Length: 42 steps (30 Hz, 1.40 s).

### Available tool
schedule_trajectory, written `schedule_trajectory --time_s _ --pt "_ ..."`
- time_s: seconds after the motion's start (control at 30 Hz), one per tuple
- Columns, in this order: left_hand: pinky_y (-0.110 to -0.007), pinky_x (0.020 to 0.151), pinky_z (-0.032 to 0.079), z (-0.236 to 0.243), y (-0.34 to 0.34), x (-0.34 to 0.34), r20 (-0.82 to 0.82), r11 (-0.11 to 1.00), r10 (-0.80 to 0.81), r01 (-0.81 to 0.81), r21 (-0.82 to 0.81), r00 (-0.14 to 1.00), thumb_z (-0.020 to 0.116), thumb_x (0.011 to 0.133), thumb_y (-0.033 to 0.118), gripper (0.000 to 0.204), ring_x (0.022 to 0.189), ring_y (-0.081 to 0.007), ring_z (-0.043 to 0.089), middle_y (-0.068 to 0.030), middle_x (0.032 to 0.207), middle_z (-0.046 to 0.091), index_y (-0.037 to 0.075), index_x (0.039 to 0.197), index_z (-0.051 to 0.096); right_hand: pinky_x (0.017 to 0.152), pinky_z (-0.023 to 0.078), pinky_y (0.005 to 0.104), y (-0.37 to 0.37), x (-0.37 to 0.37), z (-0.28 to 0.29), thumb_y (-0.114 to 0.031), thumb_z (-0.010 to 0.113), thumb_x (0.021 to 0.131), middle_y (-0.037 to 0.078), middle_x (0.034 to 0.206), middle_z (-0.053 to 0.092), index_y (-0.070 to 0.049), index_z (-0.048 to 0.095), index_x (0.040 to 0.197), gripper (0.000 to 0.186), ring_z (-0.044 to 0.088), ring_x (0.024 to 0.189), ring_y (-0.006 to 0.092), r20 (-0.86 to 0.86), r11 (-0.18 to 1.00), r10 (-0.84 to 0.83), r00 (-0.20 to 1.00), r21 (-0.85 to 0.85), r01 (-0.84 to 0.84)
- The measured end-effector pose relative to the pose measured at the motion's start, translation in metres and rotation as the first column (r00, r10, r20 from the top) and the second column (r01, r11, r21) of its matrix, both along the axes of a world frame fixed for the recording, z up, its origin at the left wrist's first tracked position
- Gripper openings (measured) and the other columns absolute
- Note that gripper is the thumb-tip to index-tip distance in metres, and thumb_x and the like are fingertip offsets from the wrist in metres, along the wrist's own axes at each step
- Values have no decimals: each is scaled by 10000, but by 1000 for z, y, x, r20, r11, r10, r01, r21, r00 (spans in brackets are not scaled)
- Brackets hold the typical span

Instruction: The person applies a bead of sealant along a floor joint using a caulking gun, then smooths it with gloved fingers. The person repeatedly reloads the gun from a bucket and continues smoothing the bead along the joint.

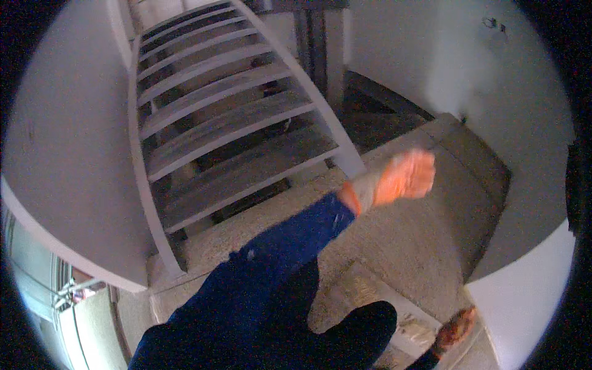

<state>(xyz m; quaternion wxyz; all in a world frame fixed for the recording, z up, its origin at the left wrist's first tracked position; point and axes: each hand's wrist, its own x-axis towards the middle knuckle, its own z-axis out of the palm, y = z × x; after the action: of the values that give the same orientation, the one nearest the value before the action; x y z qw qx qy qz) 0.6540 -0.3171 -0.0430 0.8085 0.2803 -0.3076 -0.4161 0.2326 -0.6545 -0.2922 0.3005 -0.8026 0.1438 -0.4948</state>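
Observation:
My left hand (pixel 407 177), in an orange and pale grey work glove, is held out across the view at the end of a dark blue sleeve (pixel 277 237). Its fingers look curled in, and nothing shows in them. It is nearest the foot of a grey metal staircase (pixel 237 126), apart from its right side rail. Low on the right, my right hand (pixel 456 330) wears a darker, dimly lit glove, close to a white wall edge. Blur and shadow hide how its fingers lie.
The open-tread staircase rises away on the left beside a grey wall (pixel 80 142). Concrete floor (pixel 425 246) stretches under my legs, with a pale flat strip (pixel 391 299) on it. A light wall (pixel 431 58) with small cable ends stands far right. Brightness shows at lower left.

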Motion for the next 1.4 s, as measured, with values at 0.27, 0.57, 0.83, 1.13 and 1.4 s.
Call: schedule_trajectory --time_s 0.27,0.57,0.83,1.13,1.4 --pt "-441 1035 534 -213 125 -66 -151 997 51 -41 64 987 555 1050 514 594 1187 -318 651 -127 1326 658 102 1473 494 565 481 188 221 267 62 -364 655 1020 23 1138 636 -125 547 1425 482 585 785 68 543 -273 757 364 768 -580" --pt "-379 980 499 -176 238 -127 512 491 630 -810 319 584 563 1056 505 512 1084 -225 643 -83 1146 711 63 1313 593 941 565 397 413 297 75 -238 676 1006 39 1275 650 -91 515 1486 527 650 1137 237 681 -642 731 30 703 -305" --pt "-336 681 522 -223 278 -107 361 567 730 -810 153 580 579 1059 345 330 825 -122 605 -36 1084 686 126 1304 612 978 553 360 449 345 122 -257 591 1065 74 1392 611 -67 497 1512 496 621 1209 202 -357 55 899 -253 666 -744" --pt "-334 798 579 -254 206 26 -25 909 242 -235 -345 970 713 960 379 372 933 -134 645 -6 1178 678 178 1265 643 954 554 355 430 386 229 -275 628 1036 72 1369 621 -64 515 1481 506 627 1181 209 -802 466 596 -41 386 -796" --pt "-333 838 587 -192 266 6 -258 906 -143 21 -424 955 786 910 386 393 960 -122 653 38 1166 676 223 1244 659 932 555 351 468 402 249 -290 661 1010 70 1349 629 -62 531 1453 516 633 1156 215 -918 606 396 -14 273 -747"
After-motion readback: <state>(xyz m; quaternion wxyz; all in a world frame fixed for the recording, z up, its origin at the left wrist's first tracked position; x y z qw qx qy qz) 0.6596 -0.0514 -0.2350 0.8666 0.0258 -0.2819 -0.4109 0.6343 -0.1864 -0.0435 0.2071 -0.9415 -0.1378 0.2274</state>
